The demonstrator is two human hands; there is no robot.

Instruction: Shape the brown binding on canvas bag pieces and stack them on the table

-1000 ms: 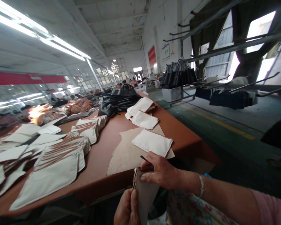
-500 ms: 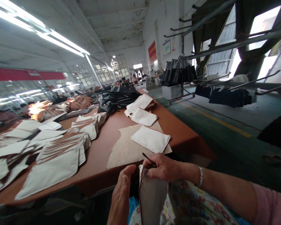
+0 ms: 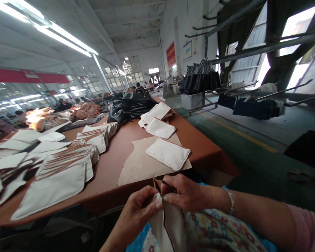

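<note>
Low in front of me, above my lap, my left hand [image 3: 141, 204] pinches the top edge of a white sewn fabric piece with brown edging [image 3: 173, 220]. My right hand [image 3: 186, 192] is closed beside it, thumb and fingers at the same edge. A slim dark tool [image 3: 168, 184] sticks out of the right fist; its kind is mostly hidden by the fingers. The fabric piece hangs down and its two layers part along the brown edge. On the table just beyond my hands lies a flat white sewn piece [image 3: 168, 153], on a sheet of tan paper [image 3: 136, 166].
The brown-covered table [image 3: 112, 164] bears rows of stacked white pieces [image 3: 63, 189] at left. More white pieces [image 3: 157, 113] and a heap of black bags [image 3: 133, 103] lie farther back. A metal rack [image 3: 241, 56] with black bags stands at right.
My left hand has moved right, from open beside the fabric piece to pinching its edge. The piece's top has been spread apart between both hands.
</note>
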